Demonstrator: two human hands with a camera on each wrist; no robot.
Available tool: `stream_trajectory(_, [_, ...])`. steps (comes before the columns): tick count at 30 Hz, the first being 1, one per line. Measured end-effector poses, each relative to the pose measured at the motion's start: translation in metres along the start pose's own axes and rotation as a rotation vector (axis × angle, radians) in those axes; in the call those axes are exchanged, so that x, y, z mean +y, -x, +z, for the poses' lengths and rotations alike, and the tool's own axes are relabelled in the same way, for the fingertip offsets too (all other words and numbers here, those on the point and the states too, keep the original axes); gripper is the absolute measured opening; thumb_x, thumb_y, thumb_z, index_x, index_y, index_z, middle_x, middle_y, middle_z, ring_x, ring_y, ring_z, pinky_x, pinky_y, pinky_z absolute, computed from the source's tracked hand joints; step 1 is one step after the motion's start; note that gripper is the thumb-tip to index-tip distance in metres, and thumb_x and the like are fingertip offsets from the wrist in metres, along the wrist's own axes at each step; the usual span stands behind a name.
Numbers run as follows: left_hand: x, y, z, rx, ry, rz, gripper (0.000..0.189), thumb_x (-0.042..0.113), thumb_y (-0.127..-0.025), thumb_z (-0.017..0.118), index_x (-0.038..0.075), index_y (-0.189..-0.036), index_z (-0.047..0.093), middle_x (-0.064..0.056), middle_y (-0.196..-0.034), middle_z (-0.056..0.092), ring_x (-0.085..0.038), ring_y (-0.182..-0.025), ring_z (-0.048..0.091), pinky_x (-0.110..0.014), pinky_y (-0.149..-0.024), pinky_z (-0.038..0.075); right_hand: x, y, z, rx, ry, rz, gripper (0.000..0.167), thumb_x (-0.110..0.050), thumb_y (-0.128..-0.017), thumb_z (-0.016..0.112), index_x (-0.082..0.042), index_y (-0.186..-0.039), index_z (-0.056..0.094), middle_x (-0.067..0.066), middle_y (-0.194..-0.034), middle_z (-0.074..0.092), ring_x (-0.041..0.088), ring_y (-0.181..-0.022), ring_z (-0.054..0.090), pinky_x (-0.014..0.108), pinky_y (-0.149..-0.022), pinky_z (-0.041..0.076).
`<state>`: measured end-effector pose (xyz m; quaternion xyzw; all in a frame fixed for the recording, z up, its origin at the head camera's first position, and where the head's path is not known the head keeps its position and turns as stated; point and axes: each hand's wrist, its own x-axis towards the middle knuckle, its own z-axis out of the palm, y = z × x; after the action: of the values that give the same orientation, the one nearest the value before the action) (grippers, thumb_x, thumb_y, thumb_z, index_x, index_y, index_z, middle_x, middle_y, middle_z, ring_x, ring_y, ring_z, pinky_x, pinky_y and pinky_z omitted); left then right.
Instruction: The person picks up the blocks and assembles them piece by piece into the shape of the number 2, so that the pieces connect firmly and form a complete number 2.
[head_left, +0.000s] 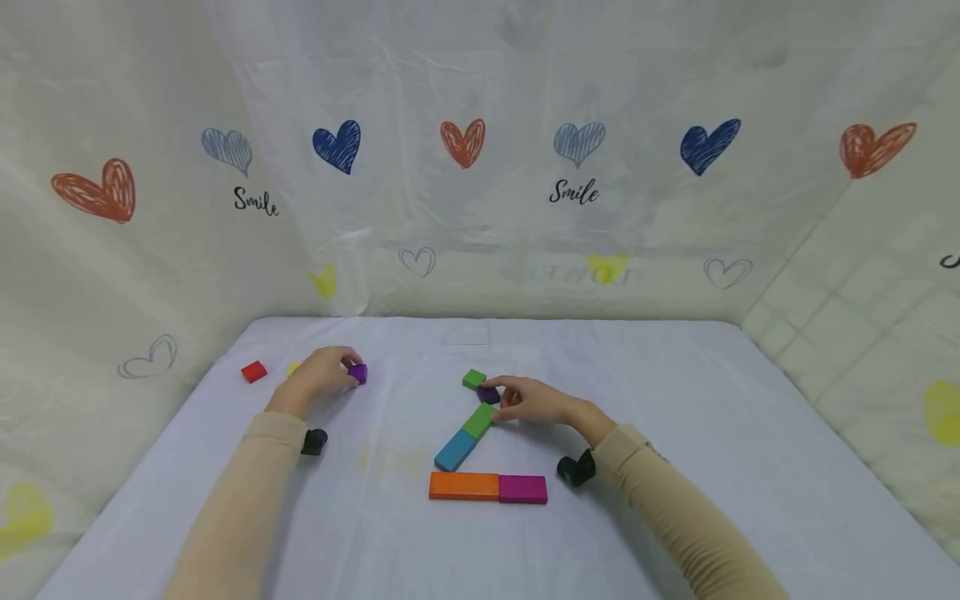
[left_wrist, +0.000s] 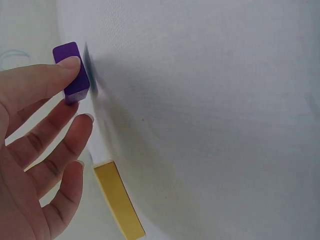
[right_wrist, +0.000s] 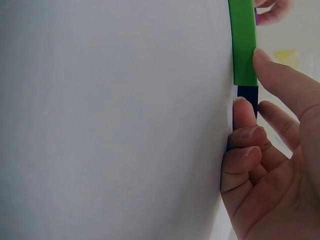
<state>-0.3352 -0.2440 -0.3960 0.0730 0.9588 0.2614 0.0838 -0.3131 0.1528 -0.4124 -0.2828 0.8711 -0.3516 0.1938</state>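
Beige-sleeved, the left hand (head_left: 321, 373) is pinching a purple block (head_left: 360, 373). The right hand (head_left: 538, 401) is touching a green block (head_left: 477, 422) and a dark block (head_left: 489, 396); whether pinching, I cannot tell.

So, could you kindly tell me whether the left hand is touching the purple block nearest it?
Touching: the left wrist view shows the left hand with its thumb against the purple block.

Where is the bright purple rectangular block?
In the head view, the bright purple rectangular block is left of centre, pinched by the left hand, right of the red rectangular block.
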Motion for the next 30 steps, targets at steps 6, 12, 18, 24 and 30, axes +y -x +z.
stream_trajectory(6, [0.008,-0.002,0.002,-0.006,0.000,-0.003,0.034,0.008,-0.095,0.071,0.001,-0.127,0.063,-0.021,-0.126,0.061,-0.035,-0.112,0.057,-0.051,-0.098,0.050,0.001,-0.001,0.000,-0.003,0.002,0.000,0.058,-0.020,-0.097,0.073,-0.011,-0.149,0.051,0.001,-0.094,0.058,0.017,-0.087,0.054,0.031,-0.076,0.044])
stream_trajectory(12, [0.017,-0.002,0.004,-0.004,-0.012,-0.004,0.035,0.009,-0.095,0.071,0.002,-0.128,0.064,-0.020,-0.127,0.061,-0.037,-0.118,0.056,-0.053,-0.102,0.048,-0.001,0.000,-0.001,-0.002,0.011,0.006,0.058,-0.020,-0.097,0.073,-0.011,-0.150,0.050,0.001,-0.094,0.058,0.018,-0.088,0.054,0.031,-0.077,0.045])
stream_trajectory(18, [0.023,-0.003,0.005,0.016,-0.027,0.057,0.034,0.009,-0.094,0.072,0.002,-0.127,0.065,-0.019,-0.124,0.063,-0.037,-0.117,0.056,-0.054,-0.104,0.045,0.000,0.000,-0.001,-0.008,0.012,0.013,0.058,-0.020,-0.097,0.073,-0.012,-0.150,0.050,0.001,-0.094,0.058,0.017,-0.087,0.054,0.031,-0.076,0.044])
stream_trajectory(24, [0.030,-0.006,0.009,0.034,-0.035,0.109,0.033,0.007,-0.093,0.072,0.001,-0.124,0.067,-0.018,-0.120,0.065,-0.036,-0.115,0.057,-0.053,-0.105,0.044,0.000,0.000,-0.001,-0.012,0.005,0.004,0.058,-0.020,-0.097,0.073,-0.011,-0.150,0.050,0.002,-0.094,0.059,0.018,-0.086,0.053,0.031,-0.075,0.044])
stream_trajectory(30, [0.041,-0.010,0.014,0.035,-0.029,0.093,0.034,0.009,-0.094,0.073,0.004,-0.126,0.067,-0.016,-0.123,0.064,-0.035,-0.118,0.056,-0.053,-0.106,0.043,-0.001,0.001,0.000,-0.015,0.003,0.007,0.058,-0.020,-0.097,0.073,-0.011,-0.150,0.050,0.002,-0.094,0.058,0.018,-0.087,0.053,0.031,-0.076,0.044])
